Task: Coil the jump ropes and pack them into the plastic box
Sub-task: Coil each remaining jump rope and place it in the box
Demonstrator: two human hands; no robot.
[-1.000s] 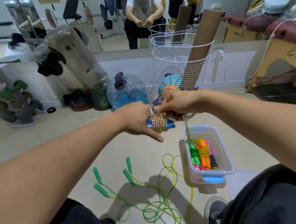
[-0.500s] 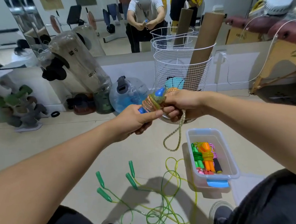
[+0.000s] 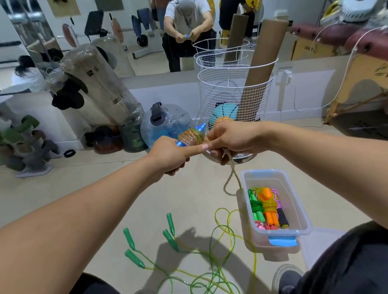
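Observation:
My left hand [image 3: 168, 152] grips the blue-handled jump rope bundle [image 3: 190, 136], its multicoloured cord wound round the handles. My right hand [image 3: 231, 138] pinches the free end of that cord [image 3: 231, 178], which hangs down in a short loop above the clear plastic box [image 3: 296, 208]. Inside the box lie coiled ropes with green, orange, pink and black handles [image 3: 267, 208]. On the floor below my arms sprawl loose yellow-green ropes [image 3: 215, 275] with green handles [image 3: 131, 247].
A white wire basket [image 3: 235, 90] with cardboard tubes and balls stands just behind my hands. A blue water jug [image 3: 165, 126], plastic-wrapped weights and dumbbells line the wall at left. A mirror above shows a person. A massage table stands at right.
The bundle has risen and tipped from lying level to slanting up to the right. The hanging cord has grown shorter as my right hand wound it on.

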